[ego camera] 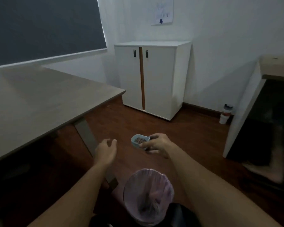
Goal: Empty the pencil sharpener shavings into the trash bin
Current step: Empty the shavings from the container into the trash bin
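Over the wooden floor (pixel 179 138), your right hand (pixel 156 145) pinches the small shavings tray (pixel 138 141) by its near edge, beyond the lined bin (pixel 147 194). Your left hand (pixel 106 151) hangs loose and empty. It's likely light; keep it level, since shavings spill easily.

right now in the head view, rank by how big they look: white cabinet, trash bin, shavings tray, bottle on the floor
1. White two-door cabinet
2. Round trash bin with pale purple liner, though it is nearest the camera
3. Small white bottle by the wall and pale blue shavings tray look alike, so unranked.
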Demonstrator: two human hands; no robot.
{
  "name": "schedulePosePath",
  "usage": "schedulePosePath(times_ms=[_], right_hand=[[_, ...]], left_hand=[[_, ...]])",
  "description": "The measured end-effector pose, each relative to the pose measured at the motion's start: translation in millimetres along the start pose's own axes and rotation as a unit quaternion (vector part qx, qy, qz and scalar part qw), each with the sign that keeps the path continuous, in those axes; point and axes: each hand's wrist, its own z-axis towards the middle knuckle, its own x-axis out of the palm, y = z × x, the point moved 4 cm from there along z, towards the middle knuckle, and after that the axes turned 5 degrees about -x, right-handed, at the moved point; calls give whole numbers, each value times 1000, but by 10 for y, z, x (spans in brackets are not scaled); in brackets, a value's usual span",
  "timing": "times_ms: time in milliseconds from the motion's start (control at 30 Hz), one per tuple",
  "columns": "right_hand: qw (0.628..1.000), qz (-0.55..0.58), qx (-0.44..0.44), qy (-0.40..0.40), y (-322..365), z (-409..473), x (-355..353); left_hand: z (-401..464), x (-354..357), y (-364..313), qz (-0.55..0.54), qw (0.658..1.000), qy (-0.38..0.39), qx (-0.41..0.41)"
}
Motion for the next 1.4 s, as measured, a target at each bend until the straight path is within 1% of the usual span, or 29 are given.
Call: schedulePosePath(times_ms=[167,267,367,467,533,667,733,833,900,1000,1200,1400], right_hand=[[997,-30,66,8,-789,513,-190],[992,-47,115,13,-1237,735,-271],[987,-92,128,17,-1728,957,-359],[978,-142,150,20,-2163,1072,-425],[972,-175,154,37,-2349,1119,-438],[962,-220,153,55,-2627,1232,-487],[951,-271,135,60,-2742,1289,-482],[931,-335,120,76,-2860,1353,-450],[922,-354,127,88,-2927,1391,-412],[914,-374,134,77,-3038,1472,-364],[869,-477,95,92,-3182,1555,-255],[824,-544,83,135,-3401,1683,-157]], left_hand=[[158,746,489,12,997,53,-61],[222,1157,786,32,993,70,-88],[239,1566,1143,73,987,87,-111],[199,1857,1510,83,983,87,-139],[180,1986,1726,80,980,78,-167],[160,2194,2020,59,970,83,-221],[157,2276,2127,46,967,80,-238],[147,2364,2262,34,969,77,-234],[131,2397,2337,24,970,78,-231],[91,2385,2397,26,967,63,-246],[40,2272,2319,4,967,43,-252],[27,2281,2355,-6,962,57,-267]])
